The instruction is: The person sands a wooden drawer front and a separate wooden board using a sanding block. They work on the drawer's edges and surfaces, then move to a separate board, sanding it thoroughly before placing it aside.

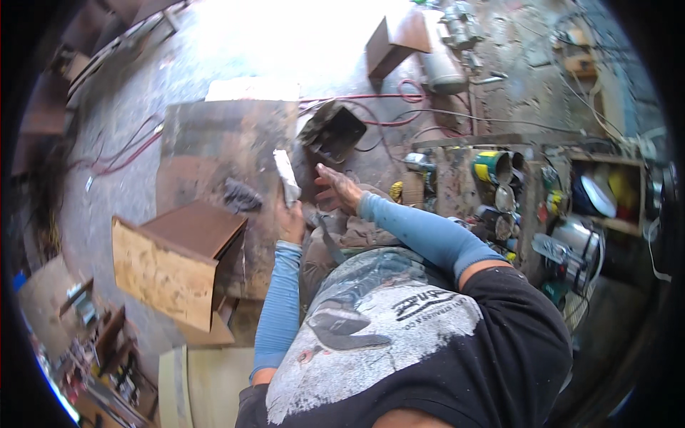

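Note:
My left hand [290,222] is closed on the lower end of a narrow white strip [287,175], which looks like folded paper or cloth and points away from me. To the right of it, my right hand [341,190] is held up with its fingers stretched out and nothing in them. Just beyond both hands, a dirty dark open container [332,133] lies tilted. A crumpled dark grey rag [241,196] rests on the worn board [207,146] to the left of my left hand.
A brown wooden box [193,230] with a pale panel stands at the left. Paint cans [492,167] and tools crowd a shelf on the right. Red hoses [374,98] cross the floor beyond the board. A brown wooden piece [394,44] stands at the far side beside a grey cylinder [444,68].

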The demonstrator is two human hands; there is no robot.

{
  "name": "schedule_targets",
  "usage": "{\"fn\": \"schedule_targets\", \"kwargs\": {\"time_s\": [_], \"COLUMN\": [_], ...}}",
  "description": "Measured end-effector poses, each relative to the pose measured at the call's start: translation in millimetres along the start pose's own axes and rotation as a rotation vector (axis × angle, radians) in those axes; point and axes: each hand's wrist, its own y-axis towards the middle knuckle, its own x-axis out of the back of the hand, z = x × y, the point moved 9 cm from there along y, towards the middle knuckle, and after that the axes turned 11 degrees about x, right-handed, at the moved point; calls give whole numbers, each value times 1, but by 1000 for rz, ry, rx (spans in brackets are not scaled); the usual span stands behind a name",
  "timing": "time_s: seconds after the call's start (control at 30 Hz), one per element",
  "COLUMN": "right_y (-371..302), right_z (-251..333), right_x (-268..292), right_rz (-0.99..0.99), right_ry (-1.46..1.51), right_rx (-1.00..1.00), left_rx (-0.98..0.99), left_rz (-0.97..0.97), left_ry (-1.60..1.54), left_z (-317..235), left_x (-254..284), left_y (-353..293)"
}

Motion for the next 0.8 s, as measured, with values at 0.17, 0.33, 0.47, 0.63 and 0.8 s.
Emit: {"fn": "schedule_targets", "kwargs": {"time_s": [0.17, 0.33, 0.47, 0.63, 0.8], "right_y": [42, 80, 124, 183, 225], "right_z": [33, 33, 34, 65, 121], "right_x": [37, 87, 133, 120, 27], "right_rz": [210, 104, 44, 309, 346], "right_ry": [300, 163, -34, -1117, -1142], "right_rx": [630, 214, 128, 513, 692], "left_rx": [-253, -230, 383, 695, 1063], "left_rz": [377, 477, 133, -691, -803], "left_ry": [446, 214, 27, 367, 558], "left_z": [-51, -46, 97, 272, 237], "left_x": [-120, -110, -32, 116, 103], "left_y": [-16, 25, 95, 93, 115]}}
